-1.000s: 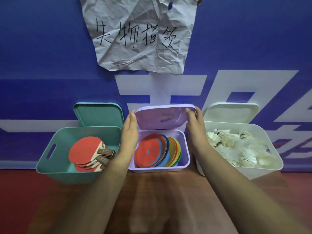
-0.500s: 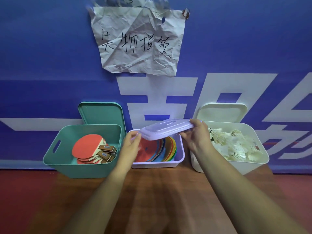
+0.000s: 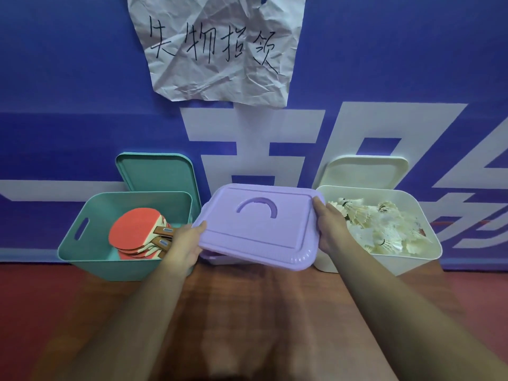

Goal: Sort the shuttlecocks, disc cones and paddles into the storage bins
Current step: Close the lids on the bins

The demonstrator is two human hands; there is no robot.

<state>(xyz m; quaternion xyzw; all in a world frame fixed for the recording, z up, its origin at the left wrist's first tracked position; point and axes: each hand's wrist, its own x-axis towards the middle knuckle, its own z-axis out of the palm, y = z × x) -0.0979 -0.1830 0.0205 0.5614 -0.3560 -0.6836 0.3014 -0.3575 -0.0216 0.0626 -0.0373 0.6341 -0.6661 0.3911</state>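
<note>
A purple lid (image 3: pixel 255 232) lies tilted over the purple middle bin (image 3: pixel 217 260), hiding the disc cones inside. My left hand (image 3: pixel 187 243) grips the lid's left edge and my right hand (image 3: pixel 328 229) grips its right edge. On the left, an open teal bin (image 3: pixel 82 254) holds several red paddles (image 3: pixel 134 232). The white bin (image 3: pixel 406 259) on the right is open too and full of white shuttlecocks (image 3: pixel 376 226).
The teal lid (image 3: pixel 156 171) and the white lid (image 3: pixel 362 171) lean upright against the blue wall behind their bins. A crumpled paper sign (image 3: pixel 217 48) with handwriting hangs above. The bins stand on a wooden tabletop (image 3: pixel 258 312).
The purple lid has swung from upright behind its bin down to lie over the bin's opening, both hands moving with it. The disc cones are now covered.
</note>
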